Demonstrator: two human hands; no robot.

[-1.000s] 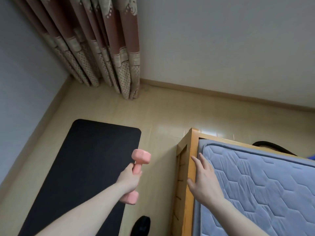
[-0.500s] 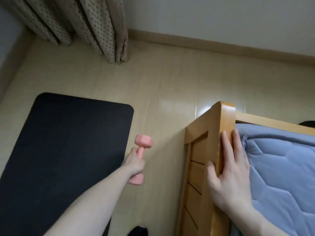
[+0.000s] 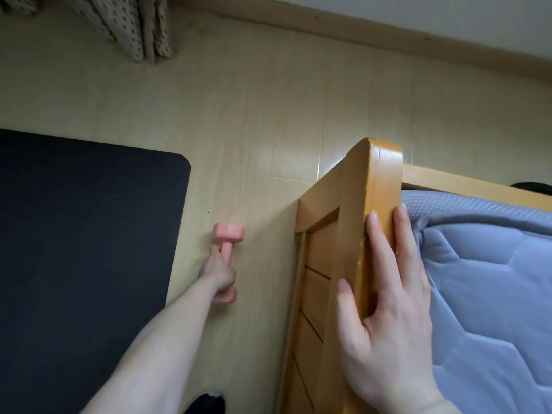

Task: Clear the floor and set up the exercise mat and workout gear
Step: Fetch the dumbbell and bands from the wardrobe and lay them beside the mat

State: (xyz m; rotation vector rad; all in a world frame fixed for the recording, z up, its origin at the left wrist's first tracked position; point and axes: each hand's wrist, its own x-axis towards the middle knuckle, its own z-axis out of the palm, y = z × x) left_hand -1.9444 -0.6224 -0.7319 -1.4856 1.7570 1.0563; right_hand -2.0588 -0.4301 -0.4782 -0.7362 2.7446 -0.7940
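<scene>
A black exercise mat (image 3: 83, 249) lies flat on the pale wood floor at the left. My left hand (image 3: 219, 274) grips the handle of a small pink dumbbell (image 3: 227, 234), held low over the bare strip of floor between the mat and the bed. The dumbbell's far head points away from me; its near head shows below my fist. My right hand (image 3: 385, 309) rests with straight fingers on top of the wooden bed frame (image 3: 379, 174), thumb on the frame's outer side.
A grey quilted mattress (image 3: 484, 279) fills the bed at the right. Patterned curtains (image 3: 134, 28) hang at the top left, with a skirting board along the far wall. A dark object (image 3: 206, 403) lies on the floor by my left arm.
The view has dipped down and closer to the floor. My left hand has lowered the dumbbell towards the floor beside the mat. My right hand has shifted onto the bed frame's top rail.
</scene>
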